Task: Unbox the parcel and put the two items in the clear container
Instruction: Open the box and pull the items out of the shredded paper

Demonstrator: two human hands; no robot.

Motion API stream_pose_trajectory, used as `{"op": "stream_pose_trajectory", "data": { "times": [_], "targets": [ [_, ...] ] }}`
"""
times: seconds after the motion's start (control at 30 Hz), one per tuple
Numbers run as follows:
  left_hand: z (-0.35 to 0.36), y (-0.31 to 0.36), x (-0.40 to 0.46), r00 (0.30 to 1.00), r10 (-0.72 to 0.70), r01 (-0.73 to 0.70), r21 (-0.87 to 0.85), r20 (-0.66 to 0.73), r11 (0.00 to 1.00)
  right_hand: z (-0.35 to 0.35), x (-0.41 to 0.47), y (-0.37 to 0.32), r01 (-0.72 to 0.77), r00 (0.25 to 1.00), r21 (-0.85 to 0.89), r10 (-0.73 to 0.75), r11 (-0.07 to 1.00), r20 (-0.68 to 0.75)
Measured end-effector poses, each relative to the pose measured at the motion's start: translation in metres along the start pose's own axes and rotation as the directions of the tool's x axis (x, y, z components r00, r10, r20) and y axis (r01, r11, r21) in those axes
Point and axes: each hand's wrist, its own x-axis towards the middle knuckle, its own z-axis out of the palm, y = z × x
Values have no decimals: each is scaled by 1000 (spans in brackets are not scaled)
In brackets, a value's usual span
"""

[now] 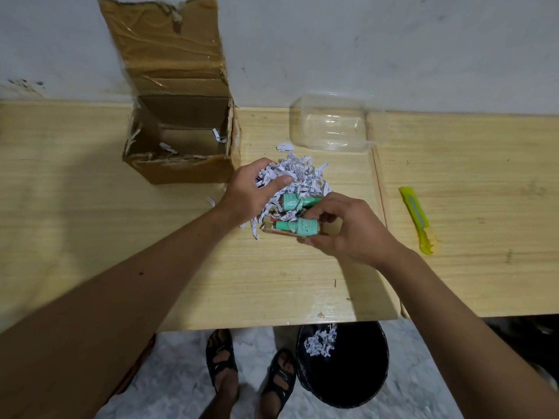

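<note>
An opened cardboard box [181, 140] stands at the back left of the wooden table, flaps up, with a few paper shreds inside. A heap of white shredded paper [298, 173] lies in the middle. Two green tubes rest in it: the far green tube [298, 202] lies half buried, and the near green tube [298, 228] sits on a brown card. My right hand [348, 228] pinches the near tube's right end. My left hand [257, 189] presses into the shreds, fingers curled around a clump. The clear container [329, 125] stands empty at the back.
A yellow box cutter [416, 219] lies on the table to the right. Below the table's front edge, a black bin [341, 364] holds some shredded paper. My sandalled feet [248, 367] stand on the marble floor beside it. A seam splits the tabletop right of the heap.
</note>
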Motion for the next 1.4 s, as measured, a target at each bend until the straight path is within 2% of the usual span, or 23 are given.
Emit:
{"op": "stream_pose_trajectory", "data": {
  "times": [0.1, 0.23, 0.3, 0.5, 0.7, 0.8, 0.9, 1.17, 1.3, 1.4],
  "targets": [
    [0, -3, 1, 1000, -5, 5, 5, -4, 1000, -14, -5, -3, -50, 998, 72, 48, 996, 27],
    [0, 5, -2, 1000, -4, 4, 27, -23, 1000, -35, -10, -3, -150, 985, 49, 144, 988, 99],
    [1, 6, -3, 999, 3, -2, 33, -51, 999, -44, -12, -4, -170, 983, 95, 162, 981, 87],
    [-4, 7, -9, 1000, -5, 6, 28, -14, 1000, -70, -11, 4, -179, 973, 221, 206, 959, -105],
    [-2, 16, -12, 1000, 3, -3, 29, -4, 1000, -85, 5, 52, -296, 903, 117, 318, 948, -289],
    [-4, 12, -9, 999, -33, 33, 20, 9, 999, -81, 16, 72, -350, 887, 17, 337, 936, -315],
    [-4, 7, -6, 999, -53, 53, 30, 2, 998, -76, 23, 79, -382, 874, 3, 363, 924, -325],
    [-3, 0, -1, 998, -64, 64, 2, 3, 998, -74, 22, 79, -381, 865, -28, 346, 924, -363],
    [-2, 3, -2, 999, -50, 50, -18, -12, 999, -68, 20, 58, -284, 868, -83, 220, 955, -445],
    [-1, 5, -3, 999, -45, 45, -33, -7, 998, -53, 21, 27, -165, 914, 112, 195, 980, -357]
  ]
}}
